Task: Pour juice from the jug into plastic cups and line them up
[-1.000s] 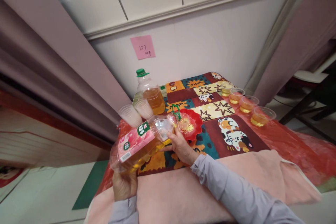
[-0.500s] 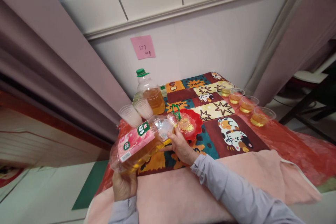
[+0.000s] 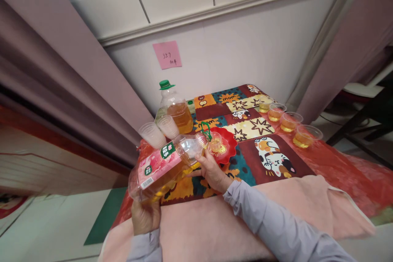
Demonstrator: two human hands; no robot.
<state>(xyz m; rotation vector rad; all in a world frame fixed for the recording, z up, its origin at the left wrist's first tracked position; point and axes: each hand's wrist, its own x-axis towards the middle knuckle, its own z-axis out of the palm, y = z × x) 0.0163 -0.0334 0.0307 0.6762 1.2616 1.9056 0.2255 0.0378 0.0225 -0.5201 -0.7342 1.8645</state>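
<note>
A large clear juice bottle [image 3: 159,168] with a pink label lies tilted across both hands, its neck toward the upper right. My left hand [image 3: 145,216] supports the bottle's base from below; its fingertips are hidden. My right hand [image 3: 211,172] grips the bottle near its neck, thumb on the near face. The bottle's mouth, with a green handle ring [image 3: 206,131] around it, is over a clear plastic cup [image 3: 215,142]. That cup stands on a red scalloped plate [image 3: 231,151]. Amber juice lies along the bottle's lower side.
Behind stands another juice bottle [image 3: 178,110] with a green cap. Two stacks of plastic cups [image 3: 152,134] are beside it. Several cups of juice [image 3: 290,122] line the right side. Patterned mats [image 3: 260,127], a red plastic cover [image 3: 346,176] and a pink towel [image 3: 208,229] cover the table.
</note>
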